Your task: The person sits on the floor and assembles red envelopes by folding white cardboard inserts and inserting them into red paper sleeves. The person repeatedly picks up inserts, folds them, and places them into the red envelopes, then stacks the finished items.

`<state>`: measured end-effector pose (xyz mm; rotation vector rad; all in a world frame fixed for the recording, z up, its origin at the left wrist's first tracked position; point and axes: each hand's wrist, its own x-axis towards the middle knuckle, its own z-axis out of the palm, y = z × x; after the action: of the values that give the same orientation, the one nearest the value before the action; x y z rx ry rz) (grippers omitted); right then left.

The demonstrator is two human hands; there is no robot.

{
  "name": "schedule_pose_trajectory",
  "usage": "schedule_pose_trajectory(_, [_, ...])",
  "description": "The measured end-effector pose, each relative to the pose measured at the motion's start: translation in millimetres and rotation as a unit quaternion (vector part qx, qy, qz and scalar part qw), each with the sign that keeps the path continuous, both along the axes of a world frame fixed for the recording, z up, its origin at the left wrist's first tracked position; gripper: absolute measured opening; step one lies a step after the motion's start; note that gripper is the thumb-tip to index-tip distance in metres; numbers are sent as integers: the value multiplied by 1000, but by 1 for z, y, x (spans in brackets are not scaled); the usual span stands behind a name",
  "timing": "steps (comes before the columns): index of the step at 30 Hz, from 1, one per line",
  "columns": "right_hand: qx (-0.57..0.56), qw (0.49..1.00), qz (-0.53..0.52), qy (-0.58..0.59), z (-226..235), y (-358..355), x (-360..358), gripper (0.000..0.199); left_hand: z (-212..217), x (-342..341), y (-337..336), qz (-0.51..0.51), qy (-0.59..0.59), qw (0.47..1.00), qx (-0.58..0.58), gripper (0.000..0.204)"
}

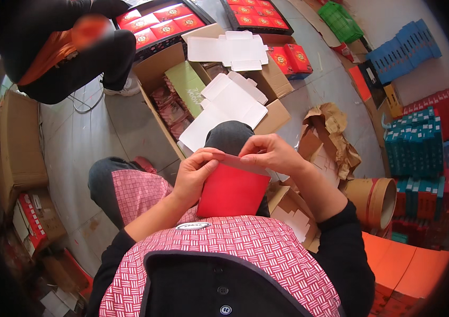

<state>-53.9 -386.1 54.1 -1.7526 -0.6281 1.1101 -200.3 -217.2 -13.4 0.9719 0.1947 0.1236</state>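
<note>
A red cardboard box (233,193) rests on my lap, its plain red side facing up and a greyish flap along its far edge. My left hand (197,171) pinches the flap's left corner between thumb and fingers. At the flap's right part, my right hand (273,153) has thumb and forefinger closed on the edge, its other fingers curled. Just beyond my knees, flat white cardboard blanks (228,113) lie across an open brown carton (156,68). Inside that carton are a green box (186,87) and pink wrapped packets (171,108).
Black trays of red boxes (167,27) stand at the far side. Someone in dark trousers (84,66) sits at the far left. Crumpled brown paper (335,137) and a cardboard tube (369,203) lie to my right. Teal boxes (413,142) and orange boxes (406,264) are stacked beyond.
</note>
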Motion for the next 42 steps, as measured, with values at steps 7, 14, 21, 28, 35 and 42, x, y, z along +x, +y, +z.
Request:
schedule_pose_trajectory(7, [-36, 999, 30, 14, -7, 21, 5, 25, -4, 0, 1, 17, 18, 1000, 8, 13])
schedule_pose_trajectory(14, [-11, 996, -17, 93, -12, 19, -2, 24, -8, -1, -4, 45, -9, 998, -47, 25])
schedule_pose_trajectory(21, [-3, 997, -24, 69, -25, 16, -1, 24, 7, -6, 4, 17, -55, 930, 363, 21])
schedule_pose_trajectory(28, [25, 1000, 8, -7, -20, 16, 0, 21, 7, -4, 5, -8, -47, 951, 304, 17])
schedule_pose_trajectory(35, [2, 993, 28, -114, -7, 14, -14, 17, 3, -1, -10, 51, -18, 974, 218, 17])
schedule_pose_trajectory(42, [99, 983, -152, 41, -6, 4, -21, 13, -1, 1, -11, 28, -32, 954, 296, 20])
